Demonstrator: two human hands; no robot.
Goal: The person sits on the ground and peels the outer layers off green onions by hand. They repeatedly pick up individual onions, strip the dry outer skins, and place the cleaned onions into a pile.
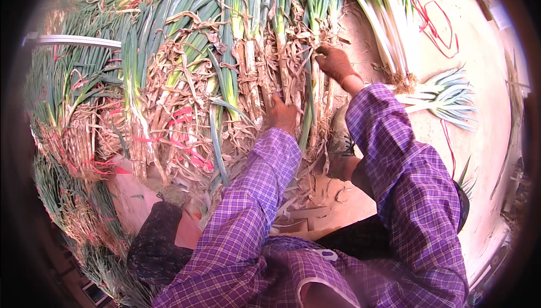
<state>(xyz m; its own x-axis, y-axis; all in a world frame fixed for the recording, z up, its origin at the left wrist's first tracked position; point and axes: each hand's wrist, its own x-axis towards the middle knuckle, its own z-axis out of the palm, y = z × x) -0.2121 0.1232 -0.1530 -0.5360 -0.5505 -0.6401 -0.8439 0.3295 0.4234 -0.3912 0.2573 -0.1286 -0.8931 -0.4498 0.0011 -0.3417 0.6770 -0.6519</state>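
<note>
Long unpeeled green onions (pixel 249 67) lie side by side in front of me, their stalks wrapped in dry brown leaves. My right hand (pixel 338 63) is at the right end of this row, its fingers closed around the upper part of a stalk (pixel 315 79). Lower down and to the left, my left hand (pixel 282 115) lies against the dry-leaved stalks. Its fingers are partly hidden among them, so its grip is unclear. Beyond my right hand rests a bunch of clean white-stemmed green onions (pixel 391 41) with roots on.
A smaller clean bunch (pixel 446 96) fans out at right. Red string (pixel 437 33) lies on the floor (pixel 482 109). Tied onion bundles (pixel 76 139) are heaped at left, below a white bar (pixel 76 40). My shoe (pixel 342 134) is close to the row's roots.
</note>
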